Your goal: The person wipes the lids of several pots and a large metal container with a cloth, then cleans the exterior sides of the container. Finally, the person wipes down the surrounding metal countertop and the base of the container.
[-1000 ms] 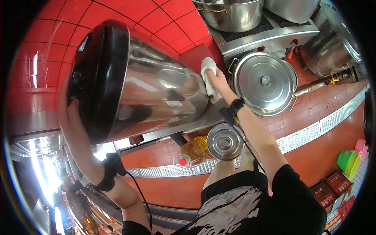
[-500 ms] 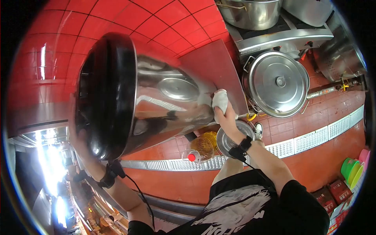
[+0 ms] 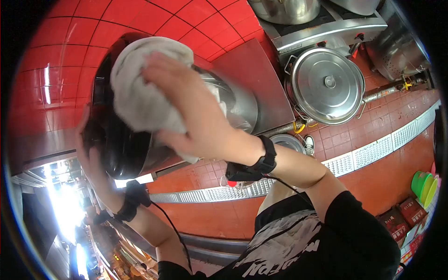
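A white cloth lies against the upper part of a large steel appliance with a black rounded end. My right hand presses on the cloth, its fingers spread over it and somewhat blurred. Against the near left side of the black end rests my left hand; its fingers are blurred and partly hidden by the black surface, so its grip cannot be made out.
A lidded steel pot stands right of the appliance, below a stove with large pots. Another round lid is near my shoe. A metal drain grate crosses the floor. Green tubs are at the right.
My right hand and the cloth have moved left and up from the appliance's far right end to its black end. The cloth is now spread out. My left hand stays at the black end.
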A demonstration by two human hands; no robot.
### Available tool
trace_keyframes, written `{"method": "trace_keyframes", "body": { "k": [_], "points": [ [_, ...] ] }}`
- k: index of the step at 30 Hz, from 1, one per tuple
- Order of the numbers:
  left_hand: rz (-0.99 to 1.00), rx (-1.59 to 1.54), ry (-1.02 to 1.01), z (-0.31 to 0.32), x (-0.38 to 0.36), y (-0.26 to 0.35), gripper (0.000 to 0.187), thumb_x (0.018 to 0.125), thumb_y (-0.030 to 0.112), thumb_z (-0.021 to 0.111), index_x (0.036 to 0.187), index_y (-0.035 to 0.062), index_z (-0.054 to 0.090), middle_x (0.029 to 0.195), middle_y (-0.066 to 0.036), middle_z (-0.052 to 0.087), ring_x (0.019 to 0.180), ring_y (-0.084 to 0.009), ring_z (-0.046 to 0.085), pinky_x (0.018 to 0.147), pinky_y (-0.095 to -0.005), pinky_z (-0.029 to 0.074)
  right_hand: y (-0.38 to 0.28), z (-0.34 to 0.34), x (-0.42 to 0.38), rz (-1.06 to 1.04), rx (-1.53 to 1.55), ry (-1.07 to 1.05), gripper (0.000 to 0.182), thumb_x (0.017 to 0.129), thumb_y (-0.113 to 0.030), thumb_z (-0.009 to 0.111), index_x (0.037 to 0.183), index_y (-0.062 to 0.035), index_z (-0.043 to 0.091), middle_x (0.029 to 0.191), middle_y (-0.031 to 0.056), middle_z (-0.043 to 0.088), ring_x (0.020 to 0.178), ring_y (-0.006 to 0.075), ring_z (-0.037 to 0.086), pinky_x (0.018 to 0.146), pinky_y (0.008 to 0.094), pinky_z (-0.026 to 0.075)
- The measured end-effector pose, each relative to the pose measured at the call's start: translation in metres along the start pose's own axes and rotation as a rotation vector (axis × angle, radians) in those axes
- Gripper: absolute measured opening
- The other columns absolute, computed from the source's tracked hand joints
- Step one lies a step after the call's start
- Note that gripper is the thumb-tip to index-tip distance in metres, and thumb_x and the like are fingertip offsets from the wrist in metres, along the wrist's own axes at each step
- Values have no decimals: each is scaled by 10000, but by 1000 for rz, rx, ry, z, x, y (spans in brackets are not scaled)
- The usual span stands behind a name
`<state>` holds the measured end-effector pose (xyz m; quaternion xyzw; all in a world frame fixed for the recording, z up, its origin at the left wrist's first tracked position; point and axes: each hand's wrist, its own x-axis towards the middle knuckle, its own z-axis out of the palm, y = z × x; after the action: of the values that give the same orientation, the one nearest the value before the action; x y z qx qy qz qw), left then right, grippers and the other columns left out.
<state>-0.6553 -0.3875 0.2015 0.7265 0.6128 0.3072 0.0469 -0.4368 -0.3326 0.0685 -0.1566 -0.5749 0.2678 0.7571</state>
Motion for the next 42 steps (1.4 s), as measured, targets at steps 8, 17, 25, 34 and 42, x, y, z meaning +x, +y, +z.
{"method": "trace_keyframes", "body": {
  "k": [8,17,25,34,42],
  "points": [
    [-53,127,124,-7,-1,-32,658,893,458,450,1397,37,495,1400,-147,518,1304,-304,485,1134,-416,332,105,-50,-87,662,13,259,316,811,-70,571,1121,-25,611,918,191,676,860,210,665,789,338,510],
    [-204,-37,54,-25,-3,-42,583,1007,358,375,1473,8,392,1483,-132,440,1370,-261,410,1171,-389,254,135,-85,-235,1088,-350,432,315,867,-123,525,1150,10,572,926,233,675,907,357,676,817,392,507],
    [-250,-32,184,15,-7,0,655,991,430,363,1487,3,364,1511,-132,400,1377,-264,394,1164,-380,259,42,-42,-41,269,33,31,611,725,-64,624,1319,-35,483,1282,226,543,1200,398,525,1011,472,434],
    [-171,5,48,-30,-3,-42,694,975,480,388,1495,21,361,1520,-128,388,1401,-253,357,1165,-385,244,108,-9,59,295,386,88,324,753,-81,561,1028,-77,733,963,203,690,944,369,665,842,419,532],
    [-365,-46,254,-19,-11,-22,613,991,407,362,1498,62,371,1529,-116,379,1418,-264,333,1187,-410,213,259,-95,-127,979,-172,-249,362,788,-102,523,1101,-89,704,1004,169,711,1000,284,684,890,371,511]
  ]
}}
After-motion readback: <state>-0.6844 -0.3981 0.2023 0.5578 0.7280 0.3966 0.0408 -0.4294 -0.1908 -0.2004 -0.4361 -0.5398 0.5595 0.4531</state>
